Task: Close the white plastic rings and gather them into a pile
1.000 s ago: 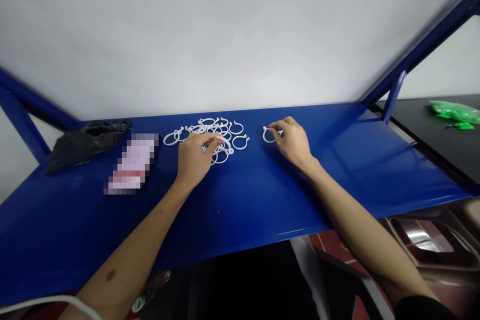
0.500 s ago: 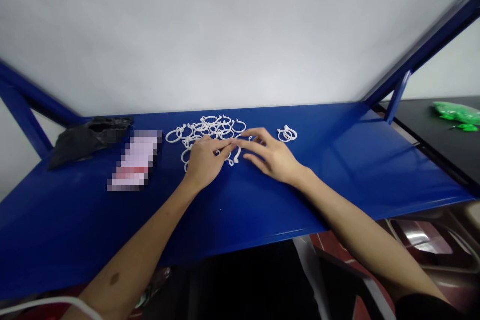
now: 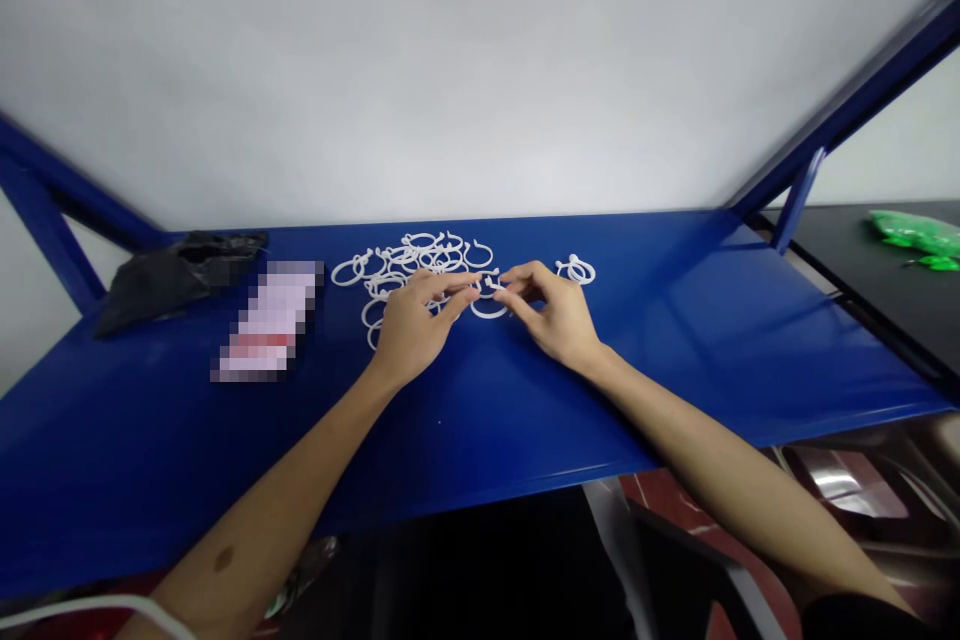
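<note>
Between my two hands is a white plastic curtain ring [image 3: 490, 314], an open loop with knobbed ends. My left hand [image 3: 415, 322] pinches it from the left, thumb against fingertips. From the other side my right hand [image 3: 553, 313] grips it in a pinch near its end. Fingers partly cover the ring. Behind and under my left hand lies a loose pile of similar white rings [image 3: 409, 258], some overlapping. A small group of linked or stacked rings [image 3: 577, 270] rests apart, just beyond my right hand.
A blue metal shelf [image 3: 480, 420] carries everything. On its left are a black plastic bag [image 3: 169, 285] and a blurred pink, flat item [image 3: 274, 315]. Blue frame bars [image 3: 799, 195] slant up at both ends. A green plastic packet [image 3: 919, 235] lies on a black surface at right.
My fingertips have drawn apart slightly, and the right hand's fingers have curled into a pinch. A ring now shows between the hands. The pile and the separate group stay put.
</note>
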Demonstrator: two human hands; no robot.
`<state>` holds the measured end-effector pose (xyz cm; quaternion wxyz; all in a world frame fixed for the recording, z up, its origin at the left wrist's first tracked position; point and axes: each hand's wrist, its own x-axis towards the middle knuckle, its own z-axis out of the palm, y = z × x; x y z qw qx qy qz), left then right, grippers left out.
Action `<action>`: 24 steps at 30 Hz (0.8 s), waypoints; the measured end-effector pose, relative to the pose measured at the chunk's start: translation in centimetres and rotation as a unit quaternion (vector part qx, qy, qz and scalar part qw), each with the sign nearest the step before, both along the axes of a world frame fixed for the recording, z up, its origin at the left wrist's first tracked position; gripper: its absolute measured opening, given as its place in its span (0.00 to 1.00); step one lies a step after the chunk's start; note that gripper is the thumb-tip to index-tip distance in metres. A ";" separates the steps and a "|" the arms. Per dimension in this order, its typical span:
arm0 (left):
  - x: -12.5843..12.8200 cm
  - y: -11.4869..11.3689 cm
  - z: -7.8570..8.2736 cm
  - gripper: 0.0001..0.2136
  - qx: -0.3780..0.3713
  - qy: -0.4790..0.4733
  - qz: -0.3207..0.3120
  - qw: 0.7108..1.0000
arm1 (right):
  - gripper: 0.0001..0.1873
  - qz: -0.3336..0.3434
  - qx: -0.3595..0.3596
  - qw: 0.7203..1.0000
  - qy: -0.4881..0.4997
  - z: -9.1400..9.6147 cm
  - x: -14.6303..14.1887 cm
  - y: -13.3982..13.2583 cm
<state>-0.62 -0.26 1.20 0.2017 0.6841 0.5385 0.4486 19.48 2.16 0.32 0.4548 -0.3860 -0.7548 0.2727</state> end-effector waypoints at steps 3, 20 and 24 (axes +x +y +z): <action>0.3 0.1 -0.3 0.07 -0.012 -0.036 0.003 0.999 | 0.13 0.013 0.007 1.000 -0.017 0.1 -0.2 -0.3; 0.9 -0.2 -1.0 0.08 0.099 0.050 -0.056 0.992 | 0.11 0.098 0.125 0.980 -0.123 0.4 0.3 -0.4; 1.6 0.4 -1.4 0.15 0.132 0.176 -0.032 0.975 | 0.10 -0.037 0.130 0.981 -0.136 1.4 1.1 1.4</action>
